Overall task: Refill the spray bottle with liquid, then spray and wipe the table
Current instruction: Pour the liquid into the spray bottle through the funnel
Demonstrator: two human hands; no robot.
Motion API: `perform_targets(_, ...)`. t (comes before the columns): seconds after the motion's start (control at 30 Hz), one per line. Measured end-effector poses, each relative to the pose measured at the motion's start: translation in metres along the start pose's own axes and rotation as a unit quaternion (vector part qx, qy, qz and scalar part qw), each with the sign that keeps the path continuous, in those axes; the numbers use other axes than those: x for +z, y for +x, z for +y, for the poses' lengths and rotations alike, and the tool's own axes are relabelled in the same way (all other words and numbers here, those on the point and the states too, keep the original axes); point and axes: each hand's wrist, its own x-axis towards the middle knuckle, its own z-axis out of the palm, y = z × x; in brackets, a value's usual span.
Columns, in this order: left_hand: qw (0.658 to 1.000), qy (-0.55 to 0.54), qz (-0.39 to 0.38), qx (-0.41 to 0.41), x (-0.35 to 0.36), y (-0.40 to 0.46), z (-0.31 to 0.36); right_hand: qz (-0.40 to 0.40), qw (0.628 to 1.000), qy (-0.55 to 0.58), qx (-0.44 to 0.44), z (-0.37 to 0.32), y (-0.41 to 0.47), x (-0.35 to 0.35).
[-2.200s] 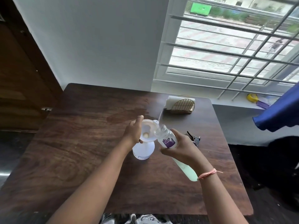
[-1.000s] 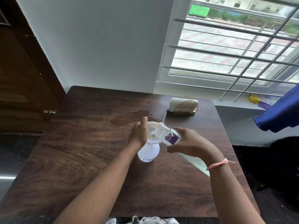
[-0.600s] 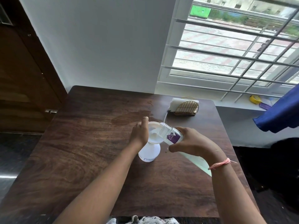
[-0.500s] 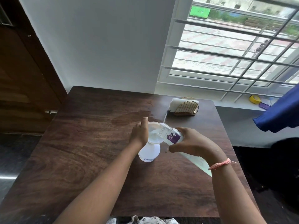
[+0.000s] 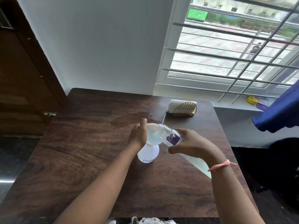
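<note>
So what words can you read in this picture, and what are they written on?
"cal" or "cali": white letters on the purple label of the clear bottle that the right hand tips into the funnel; the hand hides the rest.
Small print on the label low on the spray bottle: too small and blurred to read.
Green sign outside the window: no letters can be made out.

On the table stands a spray bottle with a white funnel in its neck. The left hand holds the funnel's rim. The right hand grips a clear bottle, tipped with its mouth over the funnel. A napkin holder stands near the far edge.
</note>
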Motion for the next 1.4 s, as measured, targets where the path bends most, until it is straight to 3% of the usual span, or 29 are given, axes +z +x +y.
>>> perform_targets(1.4,0.999,-0.021,-0.015,-0.022,-0.0014,-0.003,0.0022,-0.007,0.998,0.059,-0.023,-0.0051,-0.0043,-0.0055)
